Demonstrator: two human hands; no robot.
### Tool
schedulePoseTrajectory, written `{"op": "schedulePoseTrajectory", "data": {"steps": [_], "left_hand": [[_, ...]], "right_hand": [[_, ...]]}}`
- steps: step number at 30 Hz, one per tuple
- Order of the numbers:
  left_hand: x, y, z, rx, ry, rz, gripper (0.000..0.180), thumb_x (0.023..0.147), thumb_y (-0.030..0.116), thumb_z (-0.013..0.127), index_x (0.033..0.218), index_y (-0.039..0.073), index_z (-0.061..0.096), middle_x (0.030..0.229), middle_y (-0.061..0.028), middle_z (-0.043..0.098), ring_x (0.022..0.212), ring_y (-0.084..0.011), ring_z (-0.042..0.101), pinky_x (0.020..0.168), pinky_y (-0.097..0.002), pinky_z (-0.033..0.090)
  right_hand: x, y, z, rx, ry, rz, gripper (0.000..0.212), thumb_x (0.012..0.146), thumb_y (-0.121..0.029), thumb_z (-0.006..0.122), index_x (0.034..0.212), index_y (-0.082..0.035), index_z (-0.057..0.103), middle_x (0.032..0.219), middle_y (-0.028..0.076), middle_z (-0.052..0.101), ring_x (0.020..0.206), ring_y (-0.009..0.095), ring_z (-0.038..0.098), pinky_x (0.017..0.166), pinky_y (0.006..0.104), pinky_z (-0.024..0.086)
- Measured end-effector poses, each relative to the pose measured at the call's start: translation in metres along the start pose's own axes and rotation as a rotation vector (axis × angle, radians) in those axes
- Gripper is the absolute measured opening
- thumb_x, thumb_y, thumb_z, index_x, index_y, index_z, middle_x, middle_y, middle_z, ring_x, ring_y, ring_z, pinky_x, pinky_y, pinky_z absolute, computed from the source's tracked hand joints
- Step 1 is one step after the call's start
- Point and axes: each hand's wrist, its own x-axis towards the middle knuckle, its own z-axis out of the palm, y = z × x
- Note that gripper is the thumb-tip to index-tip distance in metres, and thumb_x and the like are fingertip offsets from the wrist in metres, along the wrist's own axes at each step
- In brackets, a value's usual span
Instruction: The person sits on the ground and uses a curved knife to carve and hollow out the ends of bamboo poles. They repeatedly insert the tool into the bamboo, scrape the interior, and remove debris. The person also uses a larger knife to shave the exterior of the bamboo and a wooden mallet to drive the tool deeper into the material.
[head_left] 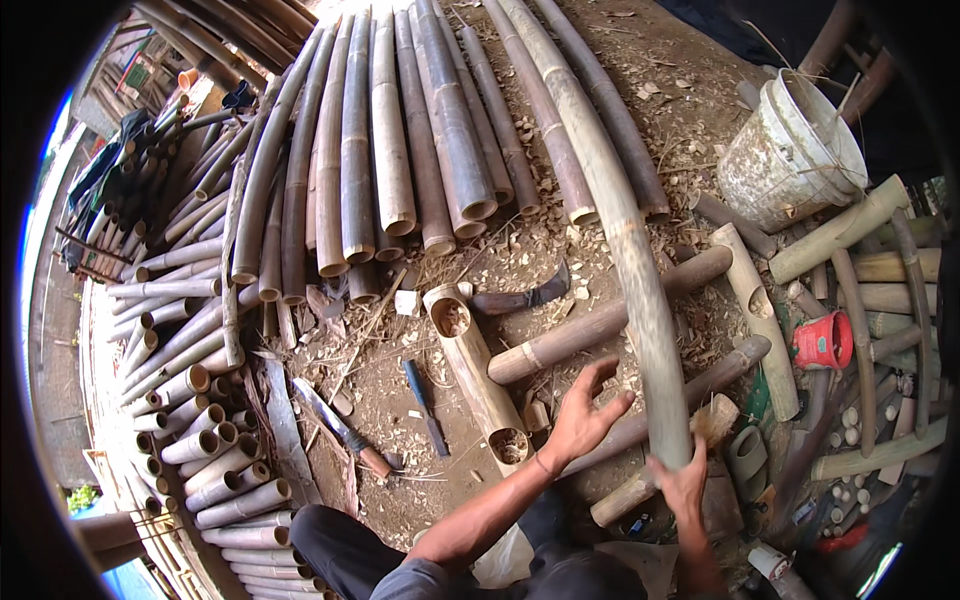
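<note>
A long, pale bamboo pole point(635, 260) runs from the far top down to me, its near end between the thumb and fingers of my right hand point(683, 482). Just left of this pole, my left hand point(588, 412) is open, thumb and fingers apart, holding nothing. Under the pole, two brown bamboo lengths point(570, 345) lie crosswise on the ground. Left of my left hand rests a short bamboo piece point(470, 365) with hollows cut near both its ends. A second notched bamboo piece point(757, 315) lies to the right.
A chisel point(427, 408), a knife point(345, 428) and a curved dark blade point(520, 297) lie on the chip-strewn ground. Many bamboo poles point(390, 140) fan out at the far side, with stacked cut lengths point(225, 470) at left. A dirty white bucket point(785, 155) and red container point(822, 341) stand right.
</note>
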Motion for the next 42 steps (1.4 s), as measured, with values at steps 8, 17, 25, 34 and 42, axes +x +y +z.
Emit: {"op": "schedulePoseTrajectory", "data": {"steps": [8,17,25,34,42], "left_hand": [[-0.161,-0.058,-0.07,0.283,0.07,-0.406,0.036,0.087,0.028,0.064,0.112,0.001,0.065,0.105,-0.0184,0.07,0.1,-0.032,0.067,0.089,-0.0398,0.052],[-0.201,-0.043,-0.091,0.339,0.209,-0.444,0.035,0.087,0.024,0.065,0.111,-0.002,0.064,0.105,-0.0188,0.07,0.099,-0.0311,0.068,0.089,-0.0389,0.053],[-0.204,-0.033,-0.109,0.336,0.345,-0.455,0.043,0.084,0.026,0.068,0.113,-0.006,0.062,0.106,-0.0236,0.067,0.101,-0.0355,0.066,0.091,-0.0419,0.051],[-0.157,0.011,-0.084,0.384,0.159,-0.231,0.088,0.072,0.033,0.081,0.139,-0.003,0.037,0.126,-0.0254,0.049,0.119,-0.0419,0.051,0.1,-0.0433,0.044],[-0.221,-0.02,-0.112,0.708,0.05,-0.594,0.051,0.068,0.025,0.073,0.113,0.006,0.059,0.096,-0.0159,0.064,0.086,-0.0365,0.065,0.075,-0.0457,0.054]], "right_hand": [[0.187,-0.138,0.119,-0.33,0.439,-0.75,0.053,0.08,-0.01,0.075,0.128,-0.008,0.053,0.127,0.013,0.053,0.123,0.03,0.045,0.098,0.0489,0.044],[0.202,-0.181,0.321,0.52,-0.125,0.532,0.073,0.083,-0.028,0.077,0.129,0.007,0.033,0.114,0.029,0.056,0.09,0.036,0.067,0.065,0.0466,0.062],[0.174,-0.206,0.29,0.335,0.193,0.343,0.083,0.07,-0.019,0.081,0.132,0.002,0.03,0.116,0.024,0.054,0.1,0.035,0.061,0.081,0.0423,0.055],[-0.022,-0.142,0.135,0.324,-0.582,-0.063,0.017,0.088,-0.017,0.064,0.095,-0.002,0.064,0.078,-0.003,0.055,0.072,0.007,0.049,0.066,0.0253,0.04],[-0.071,-0.092,0.168,0.382,-1.096,0.524,0.042,0.102,-0.034,0.049,0.094,0.007,0.058,0.073,0.016,0.065,0.055,0.022,0.069,0.044,0.0285,0.056]]}}
